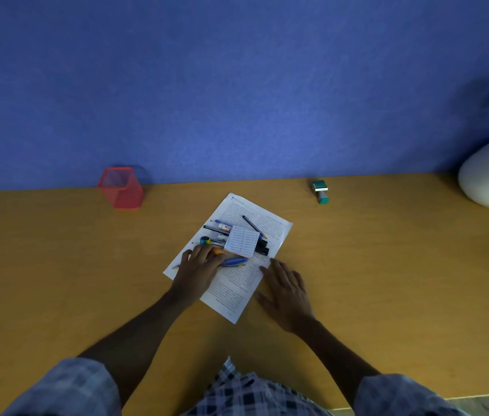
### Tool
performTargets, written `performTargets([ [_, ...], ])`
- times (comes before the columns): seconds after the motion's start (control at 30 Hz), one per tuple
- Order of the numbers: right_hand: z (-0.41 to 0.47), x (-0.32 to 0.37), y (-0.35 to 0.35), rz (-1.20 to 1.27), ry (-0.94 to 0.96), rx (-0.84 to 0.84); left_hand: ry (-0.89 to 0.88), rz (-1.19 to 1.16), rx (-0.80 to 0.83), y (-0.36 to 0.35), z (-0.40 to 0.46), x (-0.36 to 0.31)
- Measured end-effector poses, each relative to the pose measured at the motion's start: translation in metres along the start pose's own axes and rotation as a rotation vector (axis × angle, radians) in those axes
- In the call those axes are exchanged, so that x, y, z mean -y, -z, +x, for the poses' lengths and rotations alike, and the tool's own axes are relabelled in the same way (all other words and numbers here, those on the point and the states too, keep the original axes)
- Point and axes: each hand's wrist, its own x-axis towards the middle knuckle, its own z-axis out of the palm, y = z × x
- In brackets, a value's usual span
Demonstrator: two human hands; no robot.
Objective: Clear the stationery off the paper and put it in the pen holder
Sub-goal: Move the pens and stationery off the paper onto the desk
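The fingers of the left hand are seen laid over the near end of a heap of stationery, bent down onto an orange item and the blue pens just beside it; whether anything is actually clasped cannot be told, since the fingertips are hidden among the pens. The right hand is shown flat and spread, its fingers straight and slightly apart, the tips pressed on the right edge of the printed paper while the palm rests on the tabletop.

The heap is pictured across the middle of the sheet: a small lined notepad lying on top of black markers, a dark pencil angled towards the far corner, a white-and-blue tube and a small blue-yellow object at the left. The sheet is set askew on the tabletop.

The red mesh pen holder is seen well apart from the paper, at the far left against the blue wall, tilted in this wide view. A green-and-white stamp is seen at the far right of the tabletop, and a white round planter with green leaves at the right edge. Checked sleeves are visible in the foreground.
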Motion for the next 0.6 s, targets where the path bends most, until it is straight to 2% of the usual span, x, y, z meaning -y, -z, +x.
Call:
performTargets([
  [0.17,-0.001,0.000,0.000,0.003,0.000,-0.014,0.021,-0.140,-0.065,-0.003,-0.011,0.020],
  [0.6,-0.002,0.000,-0.001,0.024,-0.003,-0.019,0.375,-0.237,-0.094,0.002,-0.043,0.071],
])
